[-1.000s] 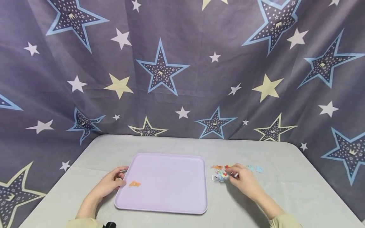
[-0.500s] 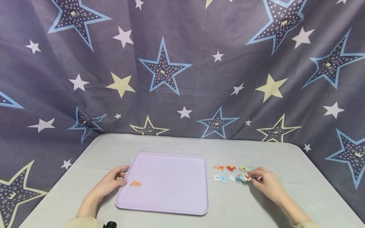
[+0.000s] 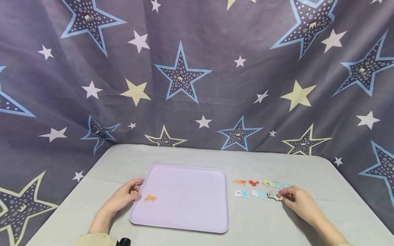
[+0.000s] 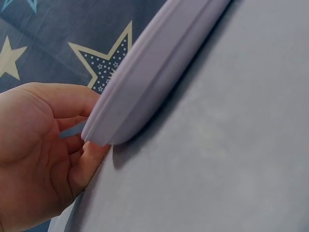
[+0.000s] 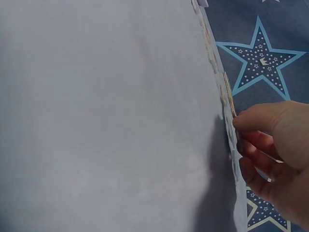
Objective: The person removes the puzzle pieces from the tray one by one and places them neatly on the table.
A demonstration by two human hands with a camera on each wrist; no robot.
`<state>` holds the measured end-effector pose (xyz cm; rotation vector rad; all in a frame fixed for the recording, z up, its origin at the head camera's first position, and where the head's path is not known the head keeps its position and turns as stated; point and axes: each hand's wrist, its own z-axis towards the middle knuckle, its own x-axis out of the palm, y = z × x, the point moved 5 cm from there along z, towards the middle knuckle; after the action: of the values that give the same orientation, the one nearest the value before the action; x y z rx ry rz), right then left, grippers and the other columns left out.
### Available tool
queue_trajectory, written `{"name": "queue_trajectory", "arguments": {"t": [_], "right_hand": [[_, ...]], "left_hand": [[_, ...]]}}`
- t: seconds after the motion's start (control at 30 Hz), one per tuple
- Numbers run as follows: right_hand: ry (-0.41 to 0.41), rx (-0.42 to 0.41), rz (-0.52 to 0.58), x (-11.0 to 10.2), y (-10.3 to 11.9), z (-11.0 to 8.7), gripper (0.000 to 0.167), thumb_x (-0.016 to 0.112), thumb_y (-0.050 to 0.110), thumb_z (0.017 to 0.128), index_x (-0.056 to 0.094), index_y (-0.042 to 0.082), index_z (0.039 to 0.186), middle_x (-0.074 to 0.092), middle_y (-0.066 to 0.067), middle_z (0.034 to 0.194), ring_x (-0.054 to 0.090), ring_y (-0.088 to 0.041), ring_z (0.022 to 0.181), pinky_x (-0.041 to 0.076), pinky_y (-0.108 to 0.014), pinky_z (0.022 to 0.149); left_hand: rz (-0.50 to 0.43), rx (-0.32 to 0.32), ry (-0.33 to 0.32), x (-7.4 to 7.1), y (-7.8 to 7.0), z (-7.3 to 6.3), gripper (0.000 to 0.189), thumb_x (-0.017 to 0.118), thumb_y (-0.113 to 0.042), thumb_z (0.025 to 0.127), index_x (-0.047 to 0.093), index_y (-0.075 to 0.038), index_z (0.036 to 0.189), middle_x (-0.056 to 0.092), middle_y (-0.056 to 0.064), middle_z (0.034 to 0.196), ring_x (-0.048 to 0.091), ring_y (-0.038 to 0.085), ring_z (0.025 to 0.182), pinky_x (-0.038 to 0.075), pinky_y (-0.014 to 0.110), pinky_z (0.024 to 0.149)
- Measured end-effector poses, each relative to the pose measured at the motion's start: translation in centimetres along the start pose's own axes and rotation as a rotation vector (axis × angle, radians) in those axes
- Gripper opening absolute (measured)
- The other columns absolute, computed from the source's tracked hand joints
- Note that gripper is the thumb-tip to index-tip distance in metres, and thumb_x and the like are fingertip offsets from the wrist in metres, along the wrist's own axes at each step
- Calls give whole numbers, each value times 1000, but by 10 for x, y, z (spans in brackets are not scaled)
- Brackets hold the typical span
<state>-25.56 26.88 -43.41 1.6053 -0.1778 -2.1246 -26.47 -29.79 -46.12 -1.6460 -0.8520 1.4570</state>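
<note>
My left hand [image 3: 124, 197] is at the left edge of a lilac tray [image 3: 184, 218], holding its rim between thumb and fingers, as the left wrist view shows. One orange puzzle piece [image 3: 150, 198] lies on the tray near that hand. My right hand [image 3: 300, 204] pinches a colourful puzzle piece [image 3: 273, 195] by its right end, low over the table. In the right wrist view this piece [image 5: 229, 92] shows edge-on, thin and slightly tilted. To its left lie two white-and-blue pieces, one [image 3: 241, 193] farther left and one [image 3: 258, 194] closer.
Behind these is a row of pieces on the grey tabletop [image 3: 264, 222]: an orange one [image 3: 239, 182], a red one [image 3: 253, 183], a yellow-and-blue one [image 3: 271, 184] and a light blue one [image 3: 287, 185]. A dark curtain with stars [image 3: 209, 102] hangs behind the table.
The right hand has moved rightward with the colourful piece, from beside the tray to the right end of the front row, uncovering the pieces. The left hand stays at the tray.
</note>
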Motion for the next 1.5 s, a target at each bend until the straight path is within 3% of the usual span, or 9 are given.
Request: {"name": "queue_trajectory", "arguments": {"t": [0.17,0.43,0.63,0.8,1.03,1.3,1.5], "right_hand": [[26,38,-7,5,-7,-2,20,70,8,71,69,12,90,60,5,80,49,-4,67,42,-25,59],[48,91,40,5,-8,-2,25,70,9,72,67,6,97,64,0,84,58,-10,71,46,-25,62],[-9,25,-12,0,6,1,23,71,13,71,68,10,94,61,4,83,59,-14,76,47,-34,68],[-51,-97,-50,0,31,7,24,73,11,68,68,13,92,61,7,81,60,-13,74,46,-33,66],[84,-211,-28,24,81,17,22,71,13,71,67,14,93,62,6,88,59,-10,77,48,-29,69],[93,-387,32,37,147,37,21,68,13,75,67,13,95,63,6,88,59,-9,78,47,-27,68],[127,-437,80,50,182,45,20,65,13,76,66,13,97,63,5,86,59,-9,77,47,-25,68]], "left_hand": [[-1,26,2,0,-2,1,61,61,-3,75,39,4,131,48,11,94,42,8,66,39,22,54],[7,0,1,0,-1,2,61,61,-3,75,39,3,132,48,10,94,43,9,68,40,22,55],[16,3,-4,-2,-1,1,62,60,-3,75,38,4,132,48,11,95,43,9,68,40,22,55],[6,7,1,1,0,3,61,61,-3,75,39,3,132,48,10,94,43,9,66,40,22,54],[-4,3,5,1,1,1,61,61,-3,75,39,4,132,47,11,94,42,9,67,39,22,54],[8,-31,-8,-1,0,0,61,61,-4,75,40,1,132,47,10,95,43,11,69,40,22,55],[13,-18,-1,1,-1,-1,60,60,-3,75,40,2,132,47,11,94,43,10,68,41,22,55]]}}
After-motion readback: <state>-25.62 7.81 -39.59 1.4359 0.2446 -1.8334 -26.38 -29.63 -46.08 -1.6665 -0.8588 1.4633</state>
